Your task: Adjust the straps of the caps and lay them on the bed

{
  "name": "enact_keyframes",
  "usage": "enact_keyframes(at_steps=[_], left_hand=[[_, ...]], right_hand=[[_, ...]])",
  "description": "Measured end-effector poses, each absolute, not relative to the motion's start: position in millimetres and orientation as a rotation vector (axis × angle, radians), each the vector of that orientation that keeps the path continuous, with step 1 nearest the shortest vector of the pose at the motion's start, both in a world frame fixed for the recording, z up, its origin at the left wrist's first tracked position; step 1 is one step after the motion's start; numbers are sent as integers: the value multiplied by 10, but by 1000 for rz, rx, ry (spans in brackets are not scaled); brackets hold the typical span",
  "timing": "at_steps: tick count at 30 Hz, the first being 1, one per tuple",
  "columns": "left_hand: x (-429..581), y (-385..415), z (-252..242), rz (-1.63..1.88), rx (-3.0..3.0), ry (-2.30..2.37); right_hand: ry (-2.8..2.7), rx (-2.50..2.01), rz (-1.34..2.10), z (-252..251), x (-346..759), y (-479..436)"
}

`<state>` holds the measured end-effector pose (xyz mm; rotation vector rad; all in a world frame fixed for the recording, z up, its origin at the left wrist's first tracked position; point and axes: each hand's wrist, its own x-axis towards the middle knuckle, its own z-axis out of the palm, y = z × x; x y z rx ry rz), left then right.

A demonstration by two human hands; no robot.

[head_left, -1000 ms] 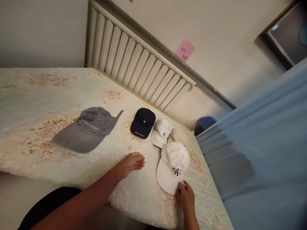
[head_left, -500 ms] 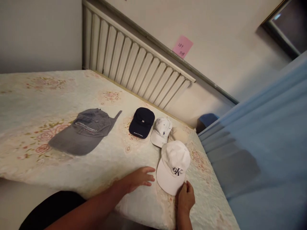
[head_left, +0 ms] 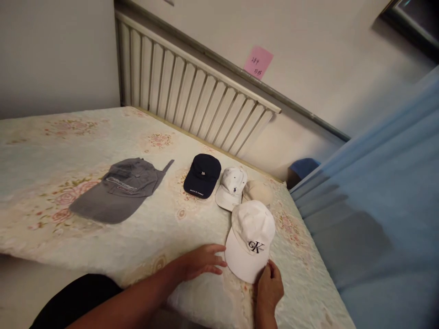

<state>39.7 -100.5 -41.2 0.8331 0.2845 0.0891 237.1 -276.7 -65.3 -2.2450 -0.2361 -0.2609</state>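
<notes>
A white baseball cap (head_left: 252, 237) with dark "CK" letters is held by the right side of its brim in my right hand (head_left: 270, 285), fingers closed on the edge. My left hand (head_left: 206, 259) is open, fingers spread, with the fingertips at the left edge of that brim. Behind the cap sit a smaller white cap (head_left: 231, 187) with a dark emblem and a beige cap (head_left: 258, 192), partly hidden by the held one. A navy cap (head_left: 202, 176) lies to their left, and a grey cap (head_left: 120, 192) with its strap stretched out lies farther left.
The caps lie on a bed (head_left: 192, 233) with a floral cover. A radiator (head_left: 195, 91) and a wall with a pink note (head_left: 258, 62) stand behind it. A blue curtain (head_left: 380, 196) hangs along the right, with a blue object (head_left: 303, 168) in the far corner.
My left hand has come slightly right, to the brim's edge. The held cap and my right hand have shifted a little right and down in view; the camera view has also shifted slightly.
</notes>
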Motion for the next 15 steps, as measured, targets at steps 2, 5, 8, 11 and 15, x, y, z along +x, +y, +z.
enact_keyframes(at_steps=[2,5,8,11,15], left_hand=[[398,-1005,-426,82,828,276],[402,-1013,-417,74,814,272],[405,-1030,-385,71,797,289],[411,-1047,-378,65,784,307],[389,-1043,-394,57,805,332]], right_hand=[[-228,-2264,-240,-640,2362,-2773],[-220,-2299,-200,-636,2358,-2798],[-213,-2337,-170,-629,2352,-2820],[-188,-2372,-174,-595,2330,-2818],[-121,-2411,-168,-567,2306,-2822]])
